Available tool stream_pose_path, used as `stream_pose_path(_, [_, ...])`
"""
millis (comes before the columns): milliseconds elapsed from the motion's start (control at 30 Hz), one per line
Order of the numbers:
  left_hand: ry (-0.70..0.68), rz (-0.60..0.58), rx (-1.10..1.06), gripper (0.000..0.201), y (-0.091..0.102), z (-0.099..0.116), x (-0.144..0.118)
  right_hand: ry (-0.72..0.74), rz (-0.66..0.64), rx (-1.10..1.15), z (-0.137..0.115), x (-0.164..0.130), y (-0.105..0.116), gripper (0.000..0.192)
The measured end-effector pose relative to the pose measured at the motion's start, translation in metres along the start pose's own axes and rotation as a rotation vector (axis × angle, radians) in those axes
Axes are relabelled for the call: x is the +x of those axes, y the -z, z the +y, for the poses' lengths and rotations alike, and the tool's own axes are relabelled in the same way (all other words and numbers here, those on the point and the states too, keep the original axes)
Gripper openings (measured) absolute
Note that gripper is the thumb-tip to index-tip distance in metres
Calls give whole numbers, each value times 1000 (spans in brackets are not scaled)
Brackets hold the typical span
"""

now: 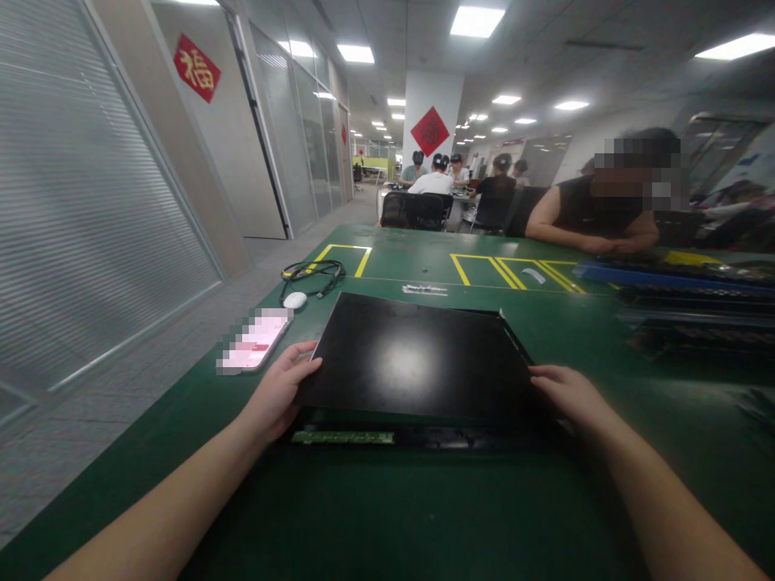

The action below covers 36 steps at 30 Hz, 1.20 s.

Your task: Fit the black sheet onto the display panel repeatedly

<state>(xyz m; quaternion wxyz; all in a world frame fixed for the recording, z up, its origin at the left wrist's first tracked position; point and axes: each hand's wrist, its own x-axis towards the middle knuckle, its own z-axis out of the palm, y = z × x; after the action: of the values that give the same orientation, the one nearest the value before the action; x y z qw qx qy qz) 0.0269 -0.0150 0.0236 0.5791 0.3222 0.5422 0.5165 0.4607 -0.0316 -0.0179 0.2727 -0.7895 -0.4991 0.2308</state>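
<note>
A flat, glossy black screen panel (369, 347) is tilted over a black frame (448, 437) on the green table. My left hand (282, 387) grips the panel's left edge, thumb on top and fingers beneath. At the right edge, my right hand (566, 395) is closed, with thumb and forefinger pinching the rim; whether it also touches the frame below I cannot tell. A narrow green circuit board (343, 437) shows along the near edge, under the raised front of the panel. Light from the ceiling reflects in the middle of the panel.
Left of the panel lie a phone (257, 343), a white mouse-like object (295, 300) and a coiled black cable (312, 274). Blurred dark panels or frames (684, 311) are stacked at right. A person (605, 202) leans on the table's far right. Yellow tape (481, 270) marks the far side.
</note>
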Motion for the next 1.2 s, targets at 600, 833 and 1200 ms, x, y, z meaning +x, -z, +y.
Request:
stream_pose_path(600, [-270,78,411,28,25,-3,16,-70,-75,125,11,4,-6,41])
stream_pose_path(833, [-320,12,575,34,37,-10,28,-69,-82,191,18,7,-6,48])
stream_pose_path(1200, [-361,-13,672,38,37,-12,30,-79,-91,191,22,9,-6,51])
